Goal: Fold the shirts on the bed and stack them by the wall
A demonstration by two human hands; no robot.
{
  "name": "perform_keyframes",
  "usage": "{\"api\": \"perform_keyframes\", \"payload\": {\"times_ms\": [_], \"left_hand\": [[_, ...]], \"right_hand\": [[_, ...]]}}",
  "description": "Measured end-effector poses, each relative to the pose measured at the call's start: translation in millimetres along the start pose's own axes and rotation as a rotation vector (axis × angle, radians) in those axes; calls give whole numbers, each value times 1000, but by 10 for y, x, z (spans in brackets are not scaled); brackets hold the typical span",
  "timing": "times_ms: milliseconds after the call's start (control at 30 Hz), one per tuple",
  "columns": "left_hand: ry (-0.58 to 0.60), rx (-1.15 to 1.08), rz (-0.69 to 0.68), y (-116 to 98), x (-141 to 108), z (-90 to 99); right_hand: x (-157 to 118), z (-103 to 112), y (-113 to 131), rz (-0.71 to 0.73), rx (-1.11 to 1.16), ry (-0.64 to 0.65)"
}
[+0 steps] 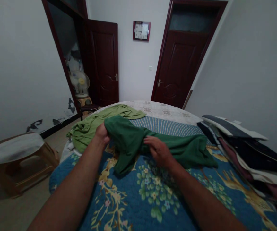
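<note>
A dark green garment (128,138) lies bunched across a bed with a blue floral quilt (138,195). My left hand (101,132) grips the garment's upper left edge and lifts it a little. My right hand (159,150) pinches the cloth near its middle, with the rest of the garment trailing off to the right. Behind my left hand a light green garment (97,123) is spread over the bed's far left side.
A stack of folded dark and light clothes (246,144) lines the bed's right edge by the wall. A wooden stool (18,160) stands on the floor at the left. Two dark doors, a fan (80,82) and a wall clock (141,30) lie beyond.
</note>
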State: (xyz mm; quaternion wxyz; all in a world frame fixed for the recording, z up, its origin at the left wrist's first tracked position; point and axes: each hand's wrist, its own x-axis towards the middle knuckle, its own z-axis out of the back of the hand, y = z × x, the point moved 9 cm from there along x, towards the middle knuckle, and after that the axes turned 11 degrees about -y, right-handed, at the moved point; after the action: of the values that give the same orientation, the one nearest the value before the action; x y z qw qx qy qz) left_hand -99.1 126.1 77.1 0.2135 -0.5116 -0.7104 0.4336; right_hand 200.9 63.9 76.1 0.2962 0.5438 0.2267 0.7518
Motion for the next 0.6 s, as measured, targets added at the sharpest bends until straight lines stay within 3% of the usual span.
{"api": "perform_keyframes", "payload": {"times_ms": [100, 167, 233, 333, 433, 533, 600], "left_hand": [[-58, 68, 71, -20, 77, 168], [-44, 87, 64, -92, 120, 235], [-16, 99, 41, -159, 152, 258], [-25, 121, 6, -199, 181, 258], [-60, 162, 15, -142, 183, 243], [-31, 374, -53, -86, 199, 207], [-49, 591, -165, -114, 263, 203]], "right_hand": [[195, 827, -484, -46, -372, -221], [222, 1226, -876, -169, -682, -183], [200, 1434, -1245, -296, -877, -12], [202, 1477, -1577, -384, -963, 274], [288, 1406, -1708, -460, -961, 474], [388, 1307, -1735, -519, -914, 607], [502, 1290, -1697, -516, -872, 608]]}}
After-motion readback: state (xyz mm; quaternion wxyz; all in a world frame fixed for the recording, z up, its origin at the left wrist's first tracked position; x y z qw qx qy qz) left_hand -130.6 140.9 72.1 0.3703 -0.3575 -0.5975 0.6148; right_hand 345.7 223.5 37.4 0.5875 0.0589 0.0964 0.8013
